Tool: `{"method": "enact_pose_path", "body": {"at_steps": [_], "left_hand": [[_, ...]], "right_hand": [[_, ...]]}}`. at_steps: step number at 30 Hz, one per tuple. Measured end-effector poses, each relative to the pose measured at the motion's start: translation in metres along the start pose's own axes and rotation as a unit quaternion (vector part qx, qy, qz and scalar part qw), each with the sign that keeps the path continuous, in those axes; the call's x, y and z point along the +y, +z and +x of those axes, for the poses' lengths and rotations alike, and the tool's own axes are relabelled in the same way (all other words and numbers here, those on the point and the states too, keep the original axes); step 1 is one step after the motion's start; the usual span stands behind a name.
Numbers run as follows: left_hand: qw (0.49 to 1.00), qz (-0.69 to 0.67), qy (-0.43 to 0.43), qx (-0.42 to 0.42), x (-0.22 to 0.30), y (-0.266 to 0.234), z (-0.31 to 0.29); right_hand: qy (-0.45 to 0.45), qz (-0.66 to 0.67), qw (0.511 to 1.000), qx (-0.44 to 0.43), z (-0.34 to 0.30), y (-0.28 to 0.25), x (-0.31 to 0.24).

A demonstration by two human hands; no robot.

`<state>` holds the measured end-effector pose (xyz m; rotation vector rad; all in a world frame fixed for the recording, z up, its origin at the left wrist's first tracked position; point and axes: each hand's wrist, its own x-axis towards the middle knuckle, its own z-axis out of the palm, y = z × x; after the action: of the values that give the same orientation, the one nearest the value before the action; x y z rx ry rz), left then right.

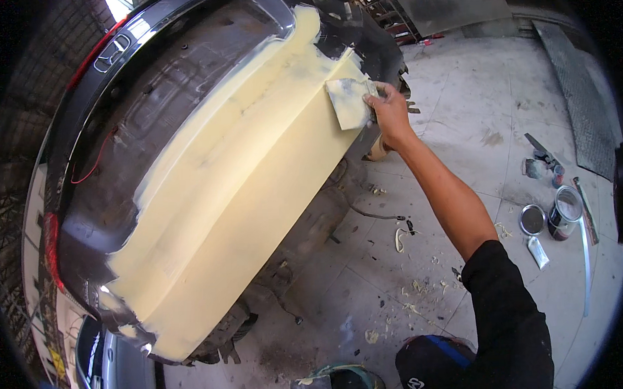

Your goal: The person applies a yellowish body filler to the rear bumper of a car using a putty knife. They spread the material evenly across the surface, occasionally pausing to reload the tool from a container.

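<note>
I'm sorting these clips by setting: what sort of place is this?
Most likely a car body repair shop. A dark car rear is coated with pale yellow filler, the right hand presses a flat spreader on it, and an open metal can stands on the stained concrete floor.

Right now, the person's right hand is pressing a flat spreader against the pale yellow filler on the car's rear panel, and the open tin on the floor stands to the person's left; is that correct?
Not quite: the open tin stands on the floor to the person's right, beside its lid, as the head view shows. The rest holds: the right hand presses the flat spreader against the pale yellow filler on the car's rear panel.
</note>
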<state>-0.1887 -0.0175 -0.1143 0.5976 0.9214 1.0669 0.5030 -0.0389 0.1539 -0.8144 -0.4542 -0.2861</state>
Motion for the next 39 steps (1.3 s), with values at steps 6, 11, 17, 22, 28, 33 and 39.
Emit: {"method": "enact_pose_path", "body": {"at_steps": [6, 11, 17, 22, 28, 33, 39], "left_hand": [[0.995, -0.03, -0.03, -0.095, 0.005, 0.034, -0.015], [1.0, -0.002, -0.015, -0.027, 0.0, 0.069, -0.019], [1.0, 0.023, -0.021, -0.003, -0.019, 0.049, 0.009], [0.998, 0.042, -0.035, 0.006, -0.032, 0.027, 0.03], [0.998, 0.053, -0.041, 0.01, -0.037, 0.017, 0.04], [0.998, 0.042, -0.05, 0.011, -0.035, 0.028, 0.036], [0.998, 0.036, -0.058, 0.01, -0.034, 0.034, 0.034]], "right_hand": [[0.085, 0.023, 0.996, -0.005, 0.02, 0.0, -0.015], [0.093, 0.006, 0.994, -0.049, 0.036, -0.004, -0.014], [0.09, 0.013, 0.993, -0.081, 0.038, -0.006, -0.018], [0.073, -0.002, 0.99, -0.121, 0.035, -0.005, -0.015], [0.05, -0.023, 0.992, -0.11, 0.033, -0.003, -0.011], [0.048, -0.033, 0.993, -0.105, 0.033, -0.003, -0.012], [0.09, -0.008, 0.99, -0.106, 0.028, 0.001, -0.017]]}}
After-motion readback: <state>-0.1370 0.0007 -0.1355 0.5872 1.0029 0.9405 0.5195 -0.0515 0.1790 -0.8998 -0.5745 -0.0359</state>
